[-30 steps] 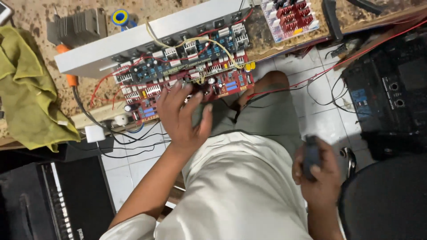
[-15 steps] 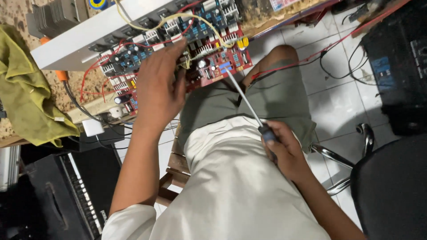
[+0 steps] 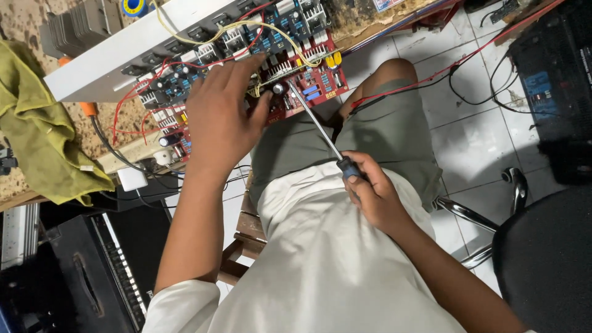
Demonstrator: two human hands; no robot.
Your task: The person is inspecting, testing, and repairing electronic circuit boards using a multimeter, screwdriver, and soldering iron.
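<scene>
The red circuit board [image 3: 246,80] at the workbench [image 3: 117,151] edge is pressed under the spread left hand [image 3: 219,120]; the screwdriver [image 3: 317,126], gripped by the right hand [image 3: 376,197], is set on it, with turning apparently left.

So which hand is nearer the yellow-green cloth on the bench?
Left. The left hand rests on the red circuit board, just right of the cloth; the right hand holds the screwdriver over the lap, farther away.

L hand [image 3: 219,117] on circuit board [image 3: 308,77]; R hand [image 3: 376,197] grips screwdriver [image 3: 317,126].
</scene>
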